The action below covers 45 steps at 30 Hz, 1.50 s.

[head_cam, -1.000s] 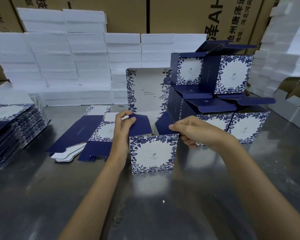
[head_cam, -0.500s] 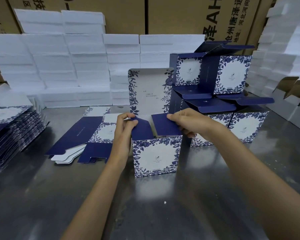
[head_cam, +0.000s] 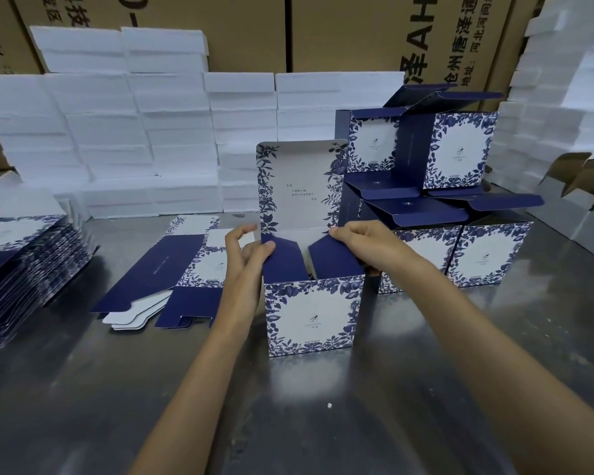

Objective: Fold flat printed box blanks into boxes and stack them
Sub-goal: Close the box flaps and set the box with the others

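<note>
Left hand (head_cam: 246, 260) pinching the left flap (head_cam: 282, 260), right hand (head_cam: 364, 246) gripping the right flap (head_cam: 335, 257) of the upright box (head_cam: 312, 313)

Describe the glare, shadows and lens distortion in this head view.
Head view: soft overhead light smears pale glare across the steel table, which dimly mirrors the box between left hand and right hand; shadows are faint; wide-angle bending tilts the foam stacks at the right edge; focus is mildly soft throughout.
</note>
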Each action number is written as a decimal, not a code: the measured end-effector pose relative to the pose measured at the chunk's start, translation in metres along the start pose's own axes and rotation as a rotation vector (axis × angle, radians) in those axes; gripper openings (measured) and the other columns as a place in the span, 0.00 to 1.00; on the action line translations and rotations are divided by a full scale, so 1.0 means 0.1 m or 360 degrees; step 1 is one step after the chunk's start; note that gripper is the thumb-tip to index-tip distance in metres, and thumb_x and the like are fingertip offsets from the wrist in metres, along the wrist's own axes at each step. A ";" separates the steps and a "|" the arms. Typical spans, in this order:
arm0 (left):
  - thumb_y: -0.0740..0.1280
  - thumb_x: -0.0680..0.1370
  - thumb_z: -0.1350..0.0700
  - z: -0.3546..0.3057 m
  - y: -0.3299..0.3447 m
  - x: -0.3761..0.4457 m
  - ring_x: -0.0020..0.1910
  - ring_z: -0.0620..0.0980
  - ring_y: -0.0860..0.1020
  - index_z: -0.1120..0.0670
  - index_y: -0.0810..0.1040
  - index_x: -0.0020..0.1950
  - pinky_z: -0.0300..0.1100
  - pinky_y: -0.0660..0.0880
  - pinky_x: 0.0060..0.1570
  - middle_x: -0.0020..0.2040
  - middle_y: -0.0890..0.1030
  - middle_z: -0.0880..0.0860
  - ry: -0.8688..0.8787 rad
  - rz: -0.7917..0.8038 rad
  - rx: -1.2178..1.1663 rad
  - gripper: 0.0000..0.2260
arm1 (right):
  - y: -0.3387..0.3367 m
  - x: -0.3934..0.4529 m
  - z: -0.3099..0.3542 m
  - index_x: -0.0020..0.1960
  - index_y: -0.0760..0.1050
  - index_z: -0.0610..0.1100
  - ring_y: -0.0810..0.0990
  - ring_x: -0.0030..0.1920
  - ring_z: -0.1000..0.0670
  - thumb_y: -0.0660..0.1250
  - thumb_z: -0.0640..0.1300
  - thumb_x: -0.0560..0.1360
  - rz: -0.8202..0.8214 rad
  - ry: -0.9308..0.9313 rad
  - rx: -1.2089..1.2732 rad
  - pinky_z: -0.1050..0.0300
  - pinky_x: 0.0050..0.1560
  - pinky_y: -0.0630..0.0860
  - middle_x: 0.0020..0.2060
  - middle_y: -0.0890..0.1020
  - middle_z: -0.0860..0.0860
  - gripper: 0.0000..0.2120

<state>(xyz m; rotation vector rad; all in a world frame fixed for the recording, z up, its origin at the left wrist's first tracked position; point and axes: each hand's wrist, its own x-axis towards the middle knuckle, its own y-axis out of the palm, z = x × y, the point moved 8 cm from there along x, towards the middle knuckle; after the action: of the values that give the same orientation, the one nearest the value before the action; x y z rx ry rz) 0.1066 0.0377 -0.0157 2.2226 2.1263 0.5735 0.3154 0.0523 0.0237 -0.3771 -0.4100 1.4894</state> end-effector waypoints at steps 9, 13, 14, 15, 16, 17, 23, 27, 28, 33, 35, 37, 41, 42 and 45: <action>0.62 0.79 0.40 -0.03 -0.10 0.02 0.64 0.54 0.78 0.42 0.82 0.55 0.57 0.72 0.66 0.58 0.83 0.46 -0.0029 -0.0183 0.0152 0.13 | -0.09 -0.28 0.04 0.59 0.80 0.40 0.79 0.53 0.53 0.59 0.33 0.84 -0.0376 -0.0686 0.0165 0.64 0.54 0.73 0.54 0.82 0.44 0.12; 0.65 0.79 0.44 -0.14 -0.11 -0.01 0.61 0.51 0.80 0.46 0.83 0.55 0.51 0.74 0.64 0.56 0.84 0.45 0.0058 -0.0171 0.0255 0.11 | -0.10 -0.22 -0.02 0.54 0.82 0.45 0.79 0.45 0.62 0.58 0.36 0.83 -0.0226 -0.0389 0.0341 0.68 0.42 0.74 0.49 0.83 0.54 0.14; 0.66 0.79 0.48 -0.19 -0.12 0.01 0.58 0.48 0.80 0.47 0.84 0.54 0.45 0.75 0.60 0.53 0.84 0.44 0.0060 -0.0173 0.0324 0.08 | -0.10 -0.19 0.02 0.53 0.81 0.44 0.79 0.43 0.63 0.61 0.38 0.83 -0.0189 -0.0357 0.0333 0.69 0.42 0.74 0.46 0.83 0.55 0.10; 0.67 0.79 0.52 -0.25 -0.11 0.05 0.52 0.44 0.81 0.49 0.83 0.51 0.39 0.76 0.53 0.48 0.84 0.42 0.0040 -0.0175 0.0415 0.06 | -0.09 -0.15 0.08 0.52 0.80 0.44 0.79 0.43 0.62 0.64 0.39 0.81 -0.0147 -0.0333 0.0294 0.69 0.43 0.74 0.45 0.83 0.55 0.07; 0.67 0.79 0.54 -0.32 -0.09 0.11 0.45 0.41 0.80 0.50 0.82 0.48 0.33 0.75 0.46 0.42 0.84 0.41 0.0002 -0.0175 0.0534 0.05 | -0.06 -0.11 0.14 0.52 0.79 0.44 0.79 0.46 0.60 0.65 0.38 0.80 -0.0095 -0.0298 0.0249 0.67 0.47 0.74 0.47 0.83 0.54 0.05; 0.66 0.79 0.55 -0.39 -0.05 0.19 0.40 0.40 0.78 0.50 0.81 0.46 0.32 0.73 0.40 0.39 0.82 0.41 -0.0046 -0.0174 0.0673 0.05 | -0.03 -0.05 0.19 0.53 0.79 0.45 0.80 0.48 0.57 0.66 0.37 0.79 -0.0044 -0.0244 0.0218 0.64 0.52 0.74 0.49 0.84 0.52 0.05; 0.62 0.80 0.55 -0.45 0.38 0.38 0.43 0.53 0.74 0.56 0.78 0.44 0.43 0.69 0.41 0.43 0.79 0.54 -0.0227 -0.0007 0.1298 0.09 | 0.29 0.12 0.41 0.39 0.77 0.42 0.73 0.38 0.53 0.64 0.44 0.79 0.0061 -0.0115 -0.0080 0.59 0.39 0.68 0.36 0.76 0.51 0.11; 0.64 0.81 0.54 -0.40 0.38 0.39 0.50 0.54 0.78 0.55 0.77 0.47 0.46 0.73 0.51 0.48 0.80 0.53 -0.0200 0.0025 0.1330 0.06 | 0.31 0.13 0.35 0.36 0.72 0.47 0.72 0.33 0.55 0.65 0.45 0.81 0.0003 -0.0148 -0.0174 0.65 0.29 0.68 0.33 0.75 0.53 0.14; 0.64 0.81 0.55 -0.41 0.39 0.40 0.49 0.53 0.77 0.54 0.76 0.45 0.44 0.72 0.48 0.46 0.79 0.51 -0.0173 0.0035 0.1336 0.06 | 0.30 0.12 0.36 0.35 0.72 0.47 0.72 0.33 0.56 0.65 0.44 0.81 -0.0001 -0.0159 -0.0180 0.67 0.29 0.68 0.33 0.75 0.53 0.15; 0.62 0.82 0.55 -0.40 0.36 0.40 0.48 0.52 0.75 0.51 0.73 0.42 0.41 0.69 0.42 0.47 0.79 0.50 -0.0179 -0.0017 0.1326 0.09 | 0.29 0.06 0.38 0.38 0.73 0.45 0.73 0.35 0.54 0.64 0.44 0.82 0.0011 -0.0131 -0.0125 0.64 0.33 0.69 0.34 0.76 0.52 0.13; 0.59 0.82 0.56 -0.40 0.30 0.39 0.51 0.53 0.75 0.50 0.72 0.42 0.42 0.68 0.47 0.57 0.81 0.51 -0.0201 -0.0096 0.1394 0.09 | 0.28 0.03 0.38 0.44 0.76 0.37 0.74 0.40 0.51 0.63 0.44 0.82 -0.0006 -0.0104 -0.0136 0.62 0.37 0.72 0.39 0.81 0.43 0.12; 0.58 0.83 0.56 -0.41 0.29 0.39 0.50 0.52 0.74 0.51 0.70 0.41 0.42 0.66 0.47 0.62 0.80 0.52 -0.0187 -0.0108 0.1481 0.10 | 0.26 0.02 0.39 0.44 0.74 0.33 0.72 0.42 0.50 0.61 0.43 0.82 -0.0038 -0.0082 -0.0213 0.54 0.41 0.72 0.42 0.77 0.34 0.14; 0.59 0.83 0.54 -0.41 0.30 0.38 0.50 0.53 0.73 0.52 0.71 0.43 0.42 0.66 0.48 0.62 0.79 0.53 -0.0190 -0.0109 0.1509 0.10 | 0.26 0.00 0.40 0.42 0.72 0.38 0.74 0.42 0.44 0.60 0.44 0.82 -0.0040 -0.0058 -0.0298 0.51 0.45 0.75 0.40 0.75 0.40 0.12; 0.59 0.83 0.54 -0.42 0.27 0.38 0.50 0.53 0.73 0.53 0.73 0.46 0.42 0.66 0.49 0.63 0.79 0.52 -0.0197 -0.0152 0.1523 0.08 | 0.24 0.00 0.39 0.42 0.73 0.37 0.75 0.41 0.42 0.60 0.42 0.82 -0.0064 -0.0050 -0.0269 0.51 0.44 0.75 0.39 0.76 0.39 0.12; 0.57 0.83 0.54 -0.43 0.20 0.34 0.57 0.58 0.74 0.55 0.75 0.56 0.44 0.65 0.51 0.64 0.78 0.54 -0.0231 -0.0252 0.1639 0.09 | 0.20 0.00 0.35 0.34 0.62 0.43 0.65 0.33 0.48 0.57 0.40 0.81 -0.0121 -0.0040 -0.0288 0.55 0.36 0.63 0.31 0.67 0.47 0.16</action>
<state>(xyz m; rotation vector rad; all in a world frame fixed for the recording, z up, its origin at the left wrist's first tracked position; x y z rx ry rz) 0.1150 0.0589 0.0379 2.2415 2.8309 -0.8725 0.2808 0.0534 0.0446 -0.4811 -0.5757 1.3883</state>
